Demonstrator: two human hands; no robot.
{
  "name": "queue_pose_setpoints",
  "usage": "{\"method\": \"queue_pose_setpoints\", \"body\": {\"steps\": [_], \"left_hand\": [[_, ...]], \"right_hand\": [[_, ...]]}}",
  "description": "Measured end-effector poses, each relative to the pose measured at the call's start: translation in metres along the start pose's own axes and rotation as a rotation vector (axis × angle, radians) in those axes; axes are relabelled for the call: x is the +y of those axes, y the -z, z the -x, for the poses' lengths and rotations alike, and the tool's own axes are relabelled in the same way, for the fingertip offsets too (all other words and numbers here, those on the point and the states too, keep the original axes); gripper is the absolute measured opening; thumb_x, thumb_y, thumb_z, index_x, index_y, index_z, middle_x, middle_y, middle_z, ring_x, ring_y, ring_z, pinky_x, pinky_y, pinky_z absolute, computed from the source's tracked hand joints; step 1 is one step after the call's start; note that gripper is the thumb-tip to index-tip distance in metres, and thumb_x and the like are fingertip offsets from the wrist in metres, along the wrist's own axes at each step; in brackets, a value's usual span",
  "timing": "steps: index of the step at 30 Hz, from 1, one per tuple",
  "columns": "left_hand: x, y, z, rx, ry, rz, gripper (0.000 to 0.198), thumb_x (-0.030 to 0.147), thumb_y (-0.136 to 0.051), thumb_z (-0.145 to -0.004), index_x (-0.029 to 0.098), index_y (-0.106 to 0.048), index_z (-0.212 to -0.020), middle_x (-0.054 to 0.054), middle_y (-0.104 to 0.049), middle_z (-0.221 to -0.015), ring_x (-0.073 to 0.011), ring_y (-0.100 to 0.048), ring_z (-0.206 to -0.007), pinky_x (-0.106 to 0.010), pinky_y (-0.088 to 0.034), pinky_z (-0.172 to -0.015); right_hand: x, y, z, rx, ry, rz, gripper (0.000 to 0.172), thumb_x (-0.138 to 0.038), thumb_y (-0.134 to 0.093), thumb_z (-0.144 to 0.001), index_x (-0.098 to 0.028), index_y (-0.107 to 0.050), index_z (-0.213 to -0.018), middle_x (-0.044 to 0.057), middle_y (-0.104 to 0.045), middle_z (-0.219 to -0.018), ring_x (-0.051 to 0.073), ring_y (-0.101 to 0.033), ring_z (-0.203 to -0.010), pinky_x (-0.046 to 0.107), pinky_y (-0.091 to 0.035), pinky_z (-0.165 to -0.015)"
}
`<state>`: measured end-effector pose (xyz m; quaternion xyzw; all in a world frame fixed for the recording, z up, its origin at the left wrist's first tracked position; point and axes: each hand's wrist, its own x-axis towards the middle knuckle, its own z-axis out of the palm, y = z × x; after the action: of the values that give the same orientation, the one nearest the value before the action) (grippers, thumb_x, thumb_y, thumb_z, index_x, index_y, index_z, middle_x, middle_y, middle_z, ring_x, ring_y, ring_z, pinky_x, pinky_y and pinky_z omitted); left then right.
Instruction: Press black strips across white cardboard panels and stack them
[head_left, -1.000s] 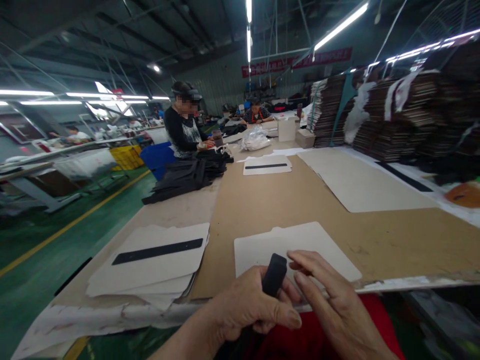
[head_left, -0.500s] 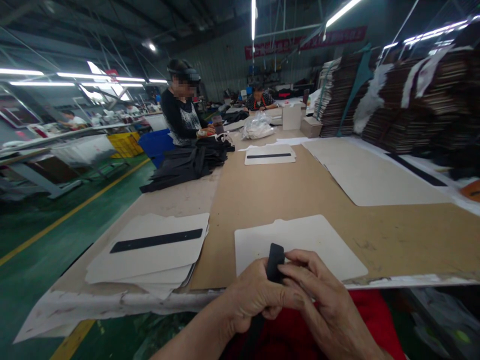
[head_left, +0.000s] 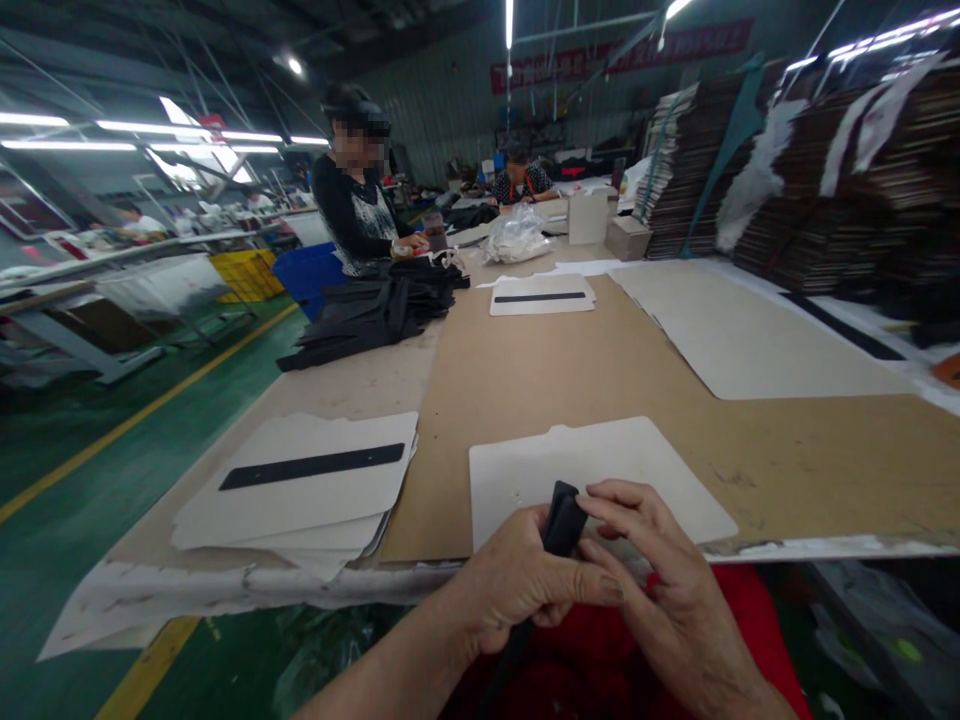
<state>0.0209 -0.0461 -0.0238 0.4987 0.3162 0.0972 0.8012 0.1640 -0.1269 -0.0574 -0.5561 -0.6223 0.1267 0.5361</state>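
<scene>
Over the red cloth (head_left: 750, 630) at the person's lap, the left hand (head_left: 517, 570) was clamped around a black strip (head_left: 564, 520), while the right hand (head_left: 667, 580) was close beside it, its fingertips at the strip's upper end; whether they pinched it I could not tell. The strip stood tilted out of the left fist, dark and matt, seemingly layered at the top, with a tail hanging below the hand. Just beyond, partly covered by the hands, a pale board (head_left: 600, 455) with rounded corners lay near the table's front edge. To the left was a loose pile of similar boards (head_left: 292, 525), a flat dark band (head_left: 315, 466) across the top one. Between and past these, the brown tabletop (head_left: 540, 370) gave a broad stretch of room, bounded on the right by a large pale sheet (head_left: 765, 340) and on the left by a heap of black pieces (head_left: 367, 315). Farther off lay a smaller-looking banded board (head_left: 544, 300), then a clear plastic bag (head_left: 517, 235), a co-worker (head_left: 360, 205) at the left side and tall brown stacks (head_left: 825, 210) at the right
</scene>
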Motion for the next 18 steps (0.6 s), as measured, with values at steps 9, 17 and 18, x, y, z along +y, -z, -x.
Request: {"method": "queue_pose_setpoints", "body": {"steps": [9,17,18], "left_hand": [[-0.0064,0.0009,-0.0042,-0.003,-0.011,0.055,0.038,0.032,-0.086,-0.06,0.015,-0.058,-0.079,0.01,-0.047,-0.052,-0.0013,-0.034,-0.039,-0.016,-0.025,-0.036],[-0.0087,0.0002,-0.0043,-0.028,-0.001,0.076,0.039,0.033,-0.087,-0.062,0.016,-0.057,-0.079,0.01,-0.046,-0.051,-0.0019,-0.034,-0.038,-0.016,-0.024,-0.036],[-0.0085,-0.0003,-0.0043,-0.031,-0.002,0.071,0.038,0.035,-0.086,-0.063,0.016,-0.057,-0.078,0.01,-0.045,-0.05,-0.002,-0.034,-0.037,-0.016,-0.024,-0.036]], "right_hand": [[-0.0016,-0.0021,0.0028,0.028,0.119,0.075,0.035,-0.016,-0.054,-0.093,-0.027,-0.062,-0.125,0.009,-0.063,-0.112,0.017,-0.065,-0.102,0.027,-0.059,-0.082],[-0.0036,0.0019,0.0028,0.065,0.113,0.128,0.029,-0.016,-0.054,-0.092,-0.025,-0.067,-0.116,0.009,-0.066,-0.11,0.02,-0.067,-0.101,0.03,-0.06,-0.083],[-0.0035,0.0024,0.0028,0.069,0.114,0.133,0.028,-0.016,-0.054,-0.091,-0.025,-0.067,-0.115,0.01,-0.066,-0.111,0.02,-0.066,-0.102,0.031,-0.06,-0.084]]}}
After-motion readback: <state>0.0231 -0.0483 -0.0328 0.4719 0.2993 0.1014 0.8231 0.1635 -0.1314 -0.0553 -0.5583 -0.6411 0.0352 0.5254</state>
